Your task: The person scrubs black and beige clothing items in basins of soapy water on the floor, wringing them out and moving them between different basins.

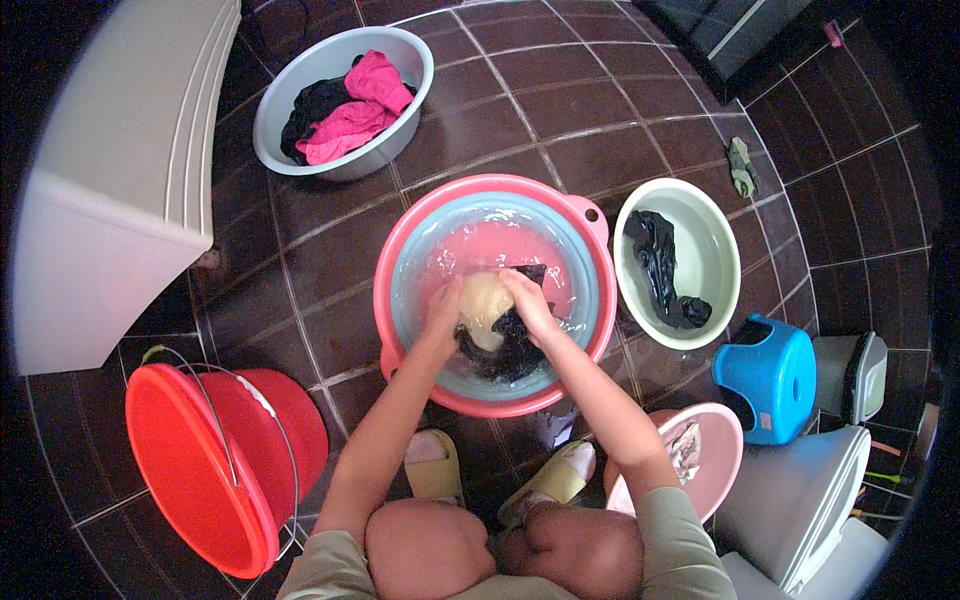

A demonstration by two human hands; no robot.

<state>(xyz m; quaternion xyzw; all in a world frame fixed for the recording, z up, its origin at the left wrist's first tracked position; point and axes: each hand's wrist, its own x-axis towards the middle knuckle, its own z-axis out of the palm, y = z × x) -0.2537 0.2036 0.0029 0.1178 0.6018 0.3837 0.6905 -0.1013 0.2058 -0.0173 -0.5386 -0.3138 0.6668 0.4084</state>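
A round pink and blue basin (pixel 394 247) of water stands on the floor before me. Over the water, my left hand (pixel 444 309) holds the left side of a wet beige and black cloth (pixel 484 304). On its opposite side, my right hand (pixel 531 304) grips the same cloth with the thumb on top. The beige part bulges up between my hands, while the black part hangs down into the water near my wrists. Some fingers of both hands are hidden by the cloth.
Pink and black clothes (pixel 360 112) lie in a grey basin (pixel 270 135) at far left. A pale green basin (pixel 716 262) holds water and black cloth (pixel 660 262). Around me stand a red bucket (pixel 195 472), a blue stool (pixel 784 382), and a pink bin (pixel 720 472).
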